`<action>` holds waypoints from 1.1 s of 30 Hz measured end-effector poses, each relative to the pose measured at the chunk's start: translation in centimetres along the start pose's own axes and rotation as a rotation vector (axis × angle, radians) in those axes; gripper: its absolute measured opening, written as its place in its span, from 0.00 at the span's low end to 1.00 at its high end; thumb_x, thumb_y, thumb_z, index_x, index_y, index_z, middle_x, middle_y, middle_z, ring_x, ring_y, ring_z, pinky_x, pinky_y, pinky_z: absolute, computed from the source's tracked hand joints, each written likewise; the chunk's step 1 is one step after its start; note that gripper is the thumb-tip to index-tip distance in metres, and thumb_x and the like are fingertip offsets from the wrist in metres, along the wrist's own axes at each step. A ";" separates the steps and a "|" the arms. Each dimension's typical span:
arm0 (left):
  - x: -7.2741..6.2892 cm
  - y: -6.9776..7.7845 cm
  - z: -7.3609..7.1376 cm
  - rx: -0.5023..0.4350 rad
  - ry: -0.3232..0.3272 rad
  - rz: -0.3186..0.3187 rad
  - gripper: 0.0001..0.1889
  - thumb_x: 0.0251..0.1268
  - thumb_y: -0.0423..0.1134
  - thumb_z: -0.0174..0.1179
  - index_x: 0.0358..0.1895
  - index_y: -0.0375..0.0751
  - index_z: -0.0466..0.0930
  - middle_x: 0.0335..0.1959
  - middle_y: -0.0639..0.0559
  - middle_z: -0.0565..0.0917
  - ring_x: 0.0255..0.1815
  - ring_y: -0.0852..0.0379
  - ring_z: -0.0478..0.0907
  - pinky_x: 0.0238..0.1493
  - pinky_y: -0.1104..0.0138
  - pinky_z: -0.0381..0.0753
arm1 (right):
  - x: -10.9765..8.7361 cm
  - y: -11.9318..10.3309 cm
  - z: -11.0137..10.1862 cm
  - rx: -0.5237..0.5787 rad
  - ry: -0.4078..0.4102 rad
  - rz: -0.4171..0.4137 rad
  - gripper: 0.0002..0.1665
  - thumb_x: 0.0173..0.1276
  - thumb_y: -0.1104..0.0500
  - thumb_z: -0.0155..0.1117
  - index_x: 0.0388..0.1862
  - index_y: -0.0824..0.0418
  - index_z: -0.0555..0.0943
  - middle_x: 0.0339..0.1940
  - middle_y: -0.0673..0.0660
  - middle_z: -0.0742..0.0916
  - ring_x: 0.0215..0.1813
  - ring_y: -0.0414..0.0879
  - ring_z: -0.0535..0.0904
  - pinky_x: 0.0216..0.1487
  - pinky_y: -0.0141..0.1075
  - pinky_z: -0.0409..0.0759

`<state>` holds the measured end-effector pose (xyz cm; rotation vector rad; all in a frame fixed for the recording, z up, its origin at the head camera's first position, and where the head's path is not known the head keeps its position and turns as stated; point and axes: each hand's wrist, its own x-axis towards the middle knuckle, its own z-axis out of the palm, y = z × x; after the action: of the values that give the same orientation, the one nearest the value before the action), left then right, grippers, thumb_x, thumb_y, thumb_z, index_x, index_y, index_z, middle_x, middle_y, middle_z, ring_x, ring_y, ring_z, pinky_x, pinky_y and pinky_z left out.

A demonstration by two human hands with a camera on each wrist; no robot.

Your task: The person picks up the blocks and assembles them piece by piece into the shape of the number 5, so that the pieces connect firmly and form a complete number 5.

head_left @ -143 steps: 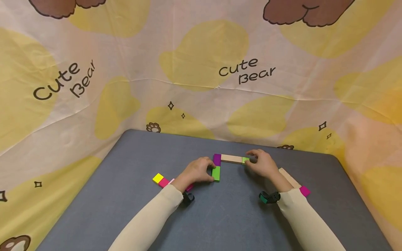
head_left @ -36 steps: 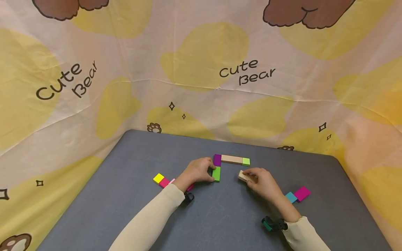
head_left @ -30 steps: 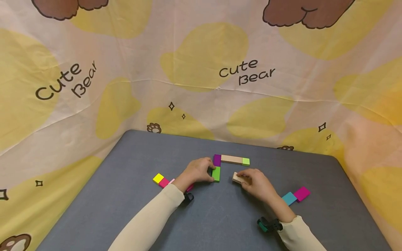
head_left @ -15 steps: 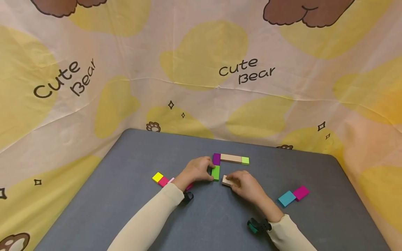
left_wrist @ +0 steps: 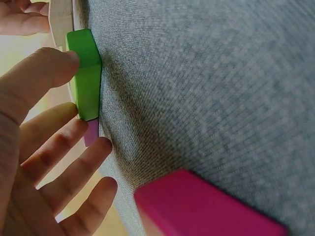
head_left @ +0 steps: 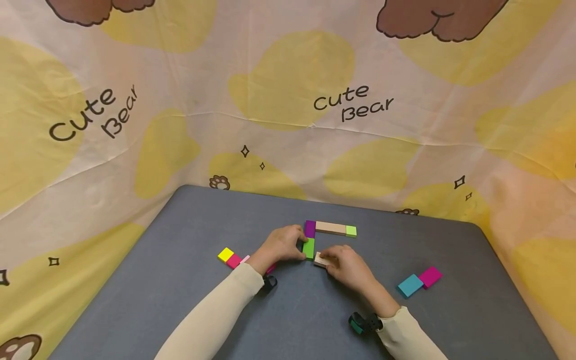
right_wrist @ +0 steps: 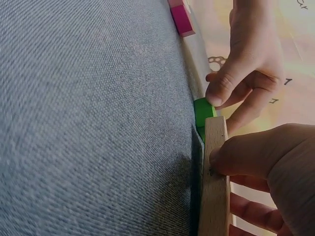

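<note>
In the head view my left hand (head_left: 283, 243) holds a green block (head_left: 308, 248), thumb near its front end and index finger near its back end. Its other fingers are spread in the left wrist view. A purple block (head_left: 310, 228) touches the green one at the back. My right hand (head_left: 350, 267) pinches a plain wooden block (head_left: 320, 259) just right of the green block's front end. The right fingers cover most of this block in the head view, while the right wrist view shows it as a long bar (right_wrist: 215, 182).
A natural wood bar (head_left: 330, 228) and a lime block (head_left: 351, 231) run right from the purple block. Right lie a blue block (head_left: 410, 285) and a magenta block (head_left: 430, 277). Left, a yellow block (head_left: 226, 255) and pink-red ones (head_left: 234, 261) lie partly behind my left arm. The grey table (head_left: 472, 310) meets patterned cloth.
My right hand left the lime block, took the wooden block from the right-hand group and carried it left to beside the green block, uncovering the blue block. My left hand has stayed in place.
</note>
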<state>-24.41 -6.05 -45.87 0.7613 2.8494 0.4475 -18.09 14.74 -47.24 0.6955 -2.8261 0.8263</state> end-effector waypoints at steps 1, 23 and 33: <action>0.0 0.0 0.0 0.000 -0.001 -0.001 0.25 0.49 0.51 0.71 0.53 0.50 0.85 0.48 0.57 0.81 0.46 0.59 0.78 0.48 0.62 0.79 | 0.0 0.0 0.1 0.002 -0.002 0.007 0.15 0.53 0.67 0.71 0.41 0.58 0.86 0.42 0.52 0.88 0.46 0.48 0.81 0.48 0.45 0.79; 0.3 -0.2 0.5 -0.006 0.005 0.003 0.25 0.49 0.51 0.71 0.52 0.49 0.85 0.50 0.56 0.81 0.47 0.58 0.78 0.48 0.62 0.79 | 0.2 -0.2 0.8 -0.034 -0.018 0.036 0.15 0.53 0.67 0.71 0.41 0.59 0.86 0.41 0.53 0.88 0.45 0.49 0.80 0.47 0.44 0.79; 0.5 -0.4 0.3 0.002 0.013 0.011 0.25 0.48 0.51 0.71 0.52 0.49 0.85 0.49 0.56 0.81 0.46 0.58 0.78 0.48 0.62 0.79 | 0.3 -0.1 0.6 -0.037 -0.012 0.012 0.20 0.54 0.57 0.73 0.48 0.57 0.84 0.43 0.52 0.86 0.41 0.44 0.76 0.40 0.38 0.75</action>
<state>-24.95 -6.02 -46.31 0.7779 2.8595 0.4528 -18.27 14.18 -47.62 0.6811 -2.8511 0.7728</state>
